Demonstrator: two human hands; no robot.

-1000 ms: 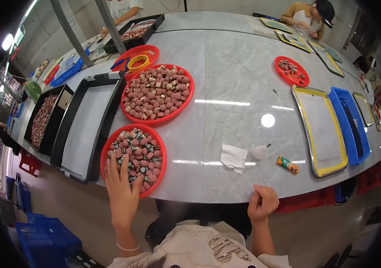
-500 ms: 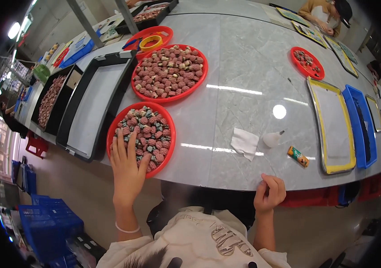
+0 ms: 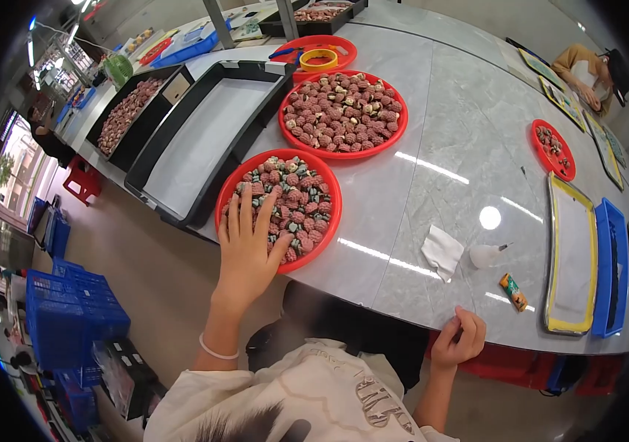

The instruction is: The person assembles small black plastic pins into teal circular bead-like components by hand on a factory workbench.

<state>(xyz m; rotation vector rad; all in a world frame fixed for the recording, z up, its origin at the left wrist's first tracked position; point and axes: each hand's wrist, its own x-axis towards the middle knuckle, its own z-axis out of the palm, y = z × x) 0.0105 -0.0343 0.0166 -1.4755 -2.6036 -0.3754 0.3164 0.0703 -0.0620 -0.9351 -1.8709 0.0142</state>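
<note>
At the near left, my left hand [image 3: 247, 243] lies open, fingers spread, on the pieces in a round red tray [image 3: 335, 221]. That tray holds many small pink, bumpy, berry-like pieces [image 3: 297, 199] mixed with grey-green ones. None is visibly gripped. My right hand [image 3: 459, 339] rests at the table's front edge with its fingers curled in, and nothing shows in them. Beyond it on the tabletop are a folded white cloth [image 3: 443, 252], a small white squeeze bottle [image 3: 485, 255] with a thin dark tip, and an orange-and-green wrapped tube-like packet [image 3: 513, 292].
Another red tray [image 3: 403, 132] of pink pieces stands behind the first. A black paper-lined tray [image 3: 204, 140] lies left. At the right are a yellow-rimmed tray [image 3: 592, 272], a blue tray [image 3: 620, 295] and a small red tray [image 3: 534, 136]. A co-worker [image 3: 583, 70] sits far right.
My view has turned left, so the table and its things appear farther right. My left hand stays on the red tray's pieces; my right hand remains curled at the table edge.
</note>
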